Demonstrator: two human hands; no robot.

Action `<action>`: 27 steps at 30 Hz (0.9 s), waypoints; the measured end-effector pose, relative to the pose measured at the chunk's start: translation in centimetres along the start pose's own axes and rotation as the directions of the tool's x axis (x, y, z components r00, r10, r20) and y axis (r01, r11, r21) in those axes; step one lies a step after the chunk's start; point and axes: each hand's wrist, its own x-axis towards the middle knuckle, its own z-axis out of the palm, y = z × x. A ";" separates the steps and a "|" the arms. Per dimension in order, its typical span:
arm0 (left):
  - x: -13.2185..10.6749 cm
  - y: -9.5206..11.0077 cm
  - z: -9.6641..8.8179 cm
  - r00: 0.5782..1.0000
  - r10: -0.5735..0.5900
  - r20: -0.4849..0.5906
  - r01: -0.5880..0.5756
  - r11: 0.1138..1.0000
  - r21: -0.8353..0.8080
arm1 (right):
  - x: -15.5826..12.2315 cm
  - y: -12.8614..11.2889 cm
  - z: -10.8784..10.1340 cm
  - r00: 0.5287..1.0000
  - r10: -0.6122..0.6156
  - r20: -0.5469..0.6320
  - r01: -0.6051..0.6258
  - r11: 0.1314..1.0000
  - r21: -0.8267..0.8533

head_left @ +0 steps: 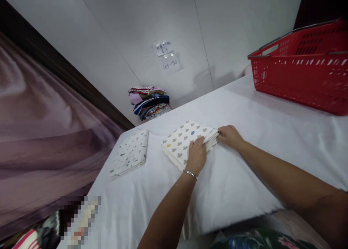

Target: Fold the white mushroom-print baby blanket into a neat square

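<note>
Your left hand [197,156] lies on the grey-patterned cloth [178,142], fingers close together and bent over its near edge at about 5 o'clock from its middle; whether the thumb is tucked beneath, you cannot tell from here. Your right hand [230,136] pinches the cloth's corner at 3 o'clock, where several layers show along the edge. The cloth lies folded in front of you on the white-covered table [233,104], so the step in hand looks like handling those layers at the right-hand corner, perhaps evening them. The next move likely calls for light pressure from your left hand and a right-hand pinch that takes in every layer, since a loose one could slip out of line. At 9 o'clock from the cloth, well apart from it, lies a second folded cloth [130,153] with a small dark print. Farther out, a stack of clothes [150,102] sits at 11 o'clock beyond the table's far edge, and a red basket [296,78] stands at 2 o'clock.
</note>
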 end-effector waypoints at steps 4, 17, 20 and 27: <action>-0.1 0.3 -0.1 0.999 0.029 0.037 -0.030 0.999 0.021 | 0.0 -0.1 -0.1 1.000 0.007 0.000 -0.007 1.000 0.016; -0.1 0.3 -1.0 0.992 -0.073 0.105 0.076 0.997 -0.016 | -0.1 -0.3 -0.3 1.000 -0.009 -0.008 0.009 1.000 0.002; 0.1 0.2 -1.0 0.990 -0.074 0.118 0.076 0.997 -0.005 | 0.0 -0.3 -0.4 0.995 -0.040 -0.096 0.039 0.999 -0.006; -0.8 0.3 -0.7 0.994 -0.025 0.105 0.030 0.998 -0.046 | -0.2 -0.1 -0.5 0.994 0.104 0.022 -0.104 0.995 0.003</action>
